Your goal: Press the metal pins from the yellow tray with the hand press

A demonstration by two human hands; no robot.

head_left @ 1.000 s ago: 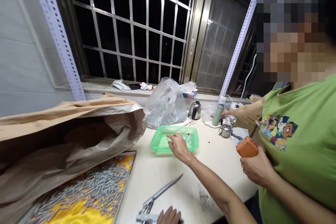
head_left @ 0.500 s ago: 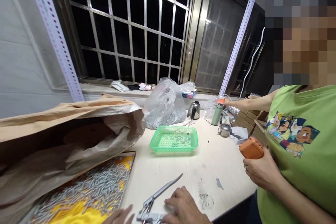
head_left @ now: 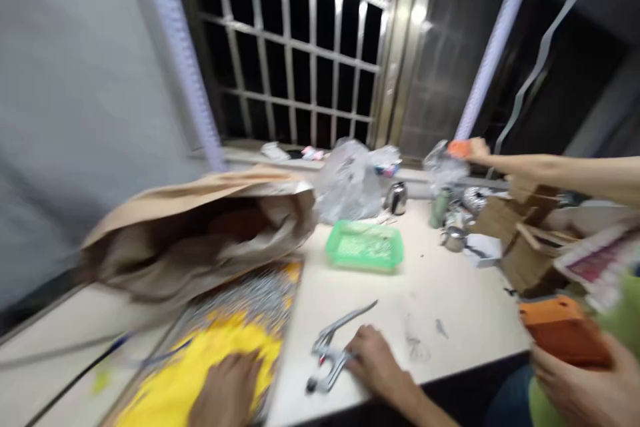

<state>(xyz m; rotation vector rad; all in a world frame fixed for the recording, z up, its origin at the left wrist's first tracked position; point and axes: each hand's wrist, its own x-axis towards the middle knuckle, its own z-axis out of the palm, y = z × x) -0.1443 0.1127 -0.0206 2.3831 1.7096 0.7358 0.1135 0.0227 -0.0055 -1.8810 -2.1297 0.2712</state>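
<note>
A silver hand tool point(head_left: 327, 357) with a long lever handle and a C-shaped metal frame lies on the white table's front part. My right hand point(head_left: 377, 360) is at its right side, the fingers closed on the frame's edge, somewhat blurred. My left hand point(head_left: 227, 387) lies over the yellow cloth point(head_left: 200, 360), fingers stretched forward and nothing seen in them. Around that cloth, many small grey metal pins point(head_left: 250, 297) fill the shallow tray. A green plastic basket point(head_left: 336, 257) with more small metal pieces stands farther back.
A large open brown paper bag point(head_left: 150, 213) covers the tray's far side. A clear plastic bag point(head_left: 347, 180), kettle point(head_left: 397, 197), green bottle point(head_left: 440, 207) and metal cup point(head_left: 453, 239) stand along the back. At right, another person's hand point(head_left: 585, 373) holds an orange object point(head_left: 563, 330).
The camera view has swung right and tilted down, blurring the picture. My left hand has moved left, away from the tool, onto the yellow cloth. My right hand remains at the tool.
</note>
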